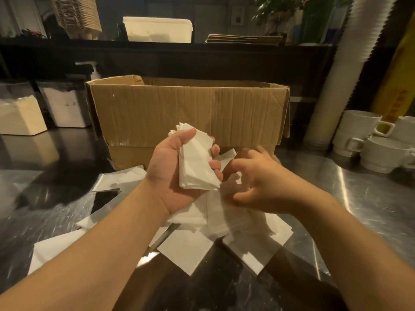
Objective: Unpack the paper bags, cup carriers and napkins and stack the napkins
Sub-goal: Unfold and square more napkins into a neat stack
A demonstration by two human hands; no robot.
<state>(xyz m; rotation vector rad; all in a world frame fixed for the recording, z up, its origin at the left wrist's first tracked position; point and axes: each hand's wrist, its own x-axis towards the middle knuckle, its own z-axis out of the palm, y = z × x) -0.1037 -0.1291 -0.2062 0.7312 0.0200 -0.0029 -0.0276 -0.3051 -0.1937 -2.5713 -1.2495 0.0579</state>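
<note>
The left hand [170, 169] is raised palm-up above the steel worktop [363, 198], thumb and curled fingers clamped round a stack of folded white napkins [197, 162] just in front of the open cardboard box [186, 108]. The right hand [260, 178] hovers just beside it over the loose napkins [224, 225] scattered on the worktop, its fingers spread, loosely bent and holding nothing. White cups [368, 140] are stacked at the right near a tall column of paper cups [343, 70], and white containers [65, 104] stand at the left
</note>
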